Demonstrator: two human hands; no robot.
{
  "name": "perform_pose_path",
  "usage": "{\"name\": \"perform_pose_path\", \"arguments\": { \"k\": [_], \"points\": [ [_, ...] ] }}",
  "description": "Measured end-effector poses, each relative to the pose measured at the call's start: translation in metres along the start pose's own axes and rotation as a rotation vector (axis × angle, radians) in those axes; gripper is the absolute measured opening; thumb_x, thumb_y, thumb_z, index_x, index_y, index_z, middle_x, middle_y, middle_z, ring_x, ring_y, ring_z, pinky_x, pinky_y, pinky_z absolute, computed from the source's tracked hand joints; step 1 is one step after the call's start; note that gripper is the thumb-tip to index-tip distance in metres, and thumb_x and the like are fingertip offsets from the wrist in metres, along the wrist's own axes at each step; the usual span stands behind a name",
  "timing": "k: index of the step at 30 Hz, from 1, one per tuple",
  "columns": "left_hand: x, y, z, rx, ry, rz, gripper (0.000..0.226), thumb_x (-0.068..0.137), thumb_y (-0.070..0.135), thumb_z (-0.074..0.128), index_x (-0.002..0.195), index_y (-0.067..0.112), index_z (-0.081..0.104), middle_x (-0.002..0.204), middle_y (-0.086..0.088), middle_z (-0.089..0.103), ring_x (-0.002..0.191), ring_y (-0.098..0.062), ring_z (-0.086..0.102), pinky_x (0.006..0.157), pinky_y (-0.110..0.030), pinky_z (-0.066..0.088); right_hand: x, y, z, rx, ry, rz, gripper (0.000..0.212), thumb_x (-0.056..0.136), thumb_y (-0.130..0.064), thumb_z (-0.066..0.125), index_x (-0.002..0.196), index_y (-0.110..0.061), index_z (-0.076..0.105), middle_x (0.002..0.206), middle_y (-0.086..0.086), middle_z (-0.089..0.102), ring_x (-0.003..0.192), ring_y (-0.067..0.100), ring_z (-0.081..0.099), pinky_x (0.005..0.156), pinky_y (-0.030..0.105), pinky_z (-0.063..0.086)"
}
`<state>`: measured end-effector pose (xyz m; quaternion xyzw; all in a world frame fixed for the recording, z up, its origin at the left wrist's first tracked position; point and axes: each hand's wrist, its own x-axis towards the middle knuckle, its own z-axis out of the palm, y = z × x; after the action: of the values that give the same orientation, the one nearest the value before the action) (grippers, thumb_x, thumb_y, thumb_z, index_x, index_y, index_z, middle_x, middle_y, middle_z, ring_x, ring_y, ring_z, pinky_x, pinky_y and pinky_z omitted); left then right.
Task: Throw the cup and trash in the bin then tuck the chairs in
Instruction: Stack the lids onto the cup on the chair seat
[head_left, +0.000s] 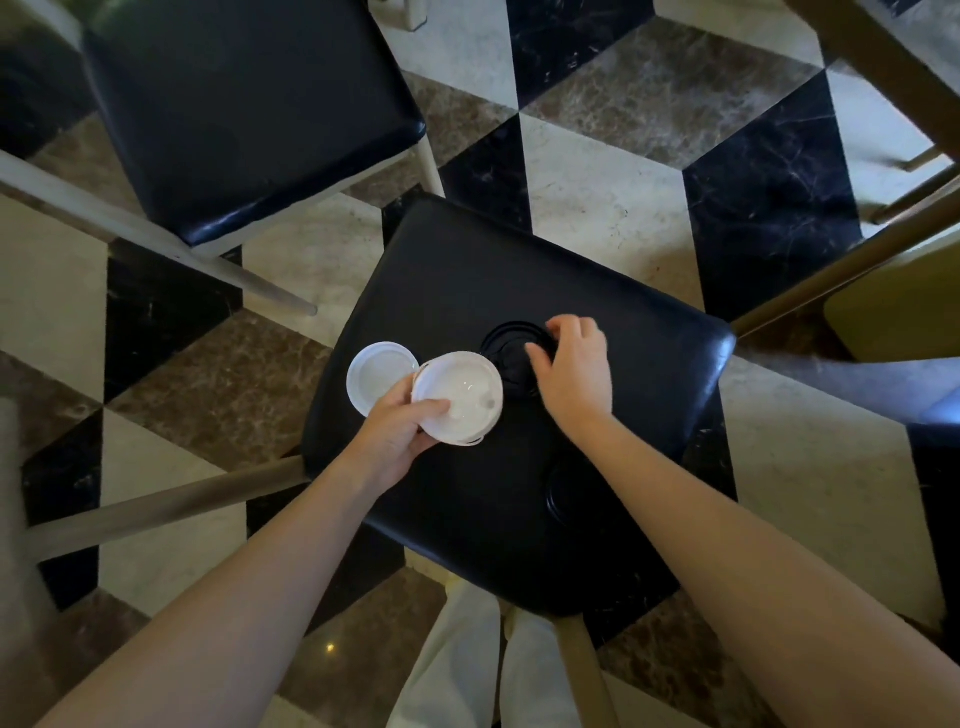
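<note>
Gripping two white lids (460, 397) between thumb and fingers, the left hand (400, 434) holds them over the near-left part of the black chair seat (519, 280). The right hand (574, 376) pinches the rim of a black lid (506, 345) lying mid-seat. A second chair (249, 104) stands at the far left on the checkered floor (597, 208).

Left hand (397, 434) holds white lids (462, 395); right hand (574, 376) grips black lid (506, 343).
</note>
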<state>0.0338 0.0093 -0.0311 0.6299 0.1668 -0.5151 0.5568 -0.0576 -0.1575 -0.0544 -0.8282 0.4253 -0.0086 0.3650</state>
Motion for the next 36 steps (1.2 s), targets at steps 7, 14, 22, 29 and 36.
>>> {"name": "perform_pose_path", "arguments": {
  "k": [7,14,22,29,36],
  "points": [
    [0.004,0.029,-0.042,-0.05,0.19,0.103,0.04,0.087,-0.004,0.056,0.122,0.016,0.052,0.117,-0.005,0.054,0.111,-0.025,0.053,0.08,-0.036,0.054,0.02,0.005,0.011,-0.041,-0.121,0.138,0.027,0.094,-0.012,0.052,0.12,-0.006,0.055,0.124,0.012,0.055,0.103,0.026,0.056,0.08,0.032,0.044],
    [0.01,0.034,-0.055,-0.15,0.262,0.111,0.026,0.092,0.0,0.053,0.111,0.017,0.057,0.108,0.001,0.058,0.107,-0.022,0.054,0.09,-0.038,0.051,0.015,-0.063,-0.004,0.533,0.027,0.173,0.012,0.09,-0.012,0.06,0.1,-0.019,0.058,0.087,-0.008,0.06,0.085,0.013,0.062,0.079,0.029,0.055],
    [0.007,0.038,-0.057,-0.277,0.026,0.124,0.046,0.099,0.043,0.037,0.133,0.017,0.055,0.135,-0.008,0.058,0.126,-0.024,0.053,0.111,-0.043,0.038,-0.004,-0.112,0.036,0.209,-0.179,-0.149,0.025,0.092,-0.01,0.052,0.116,-0.01,0.058,0.11,0.006,0.053,0.084,0.014,0.05,0.075,0.025,0.042],
    [0.01,0.034,-0.066,-0.256,-0.055,0.163,0.066,0.084,0.048,0.061,0.137,0.011,0.047,0.136,-0.015,0.055,0.126,-0.029,0.053,0.105,-0.048,0.042,-0.011,-0.115,0.055,0.066,-0.243,-0.183,0.03,0.094,-0.013,0.048,0.123,-0.009,0.055,0.118,0.01,0.049,0.091,0.026,0.058,0.079,0.036,0.051],
    [0.02,0.037,-0.087,-0.418,0.234,0.164,0.044,0.089,0.002,0.056,0.133,0.007,0.05,0.127,-0.019,0.06,0.116,-0.032,0.059,0.092,-0.041,0.053,-0.003,-0.101,0.079,0.086,-0.247,-0.082,0.032,0.099,-0.03,0.043,0.116,-0.007,0.057,0.116,0.009,0.056,0.098,0.019,0.056,0.076,0.026,0.043]
  ]
}}
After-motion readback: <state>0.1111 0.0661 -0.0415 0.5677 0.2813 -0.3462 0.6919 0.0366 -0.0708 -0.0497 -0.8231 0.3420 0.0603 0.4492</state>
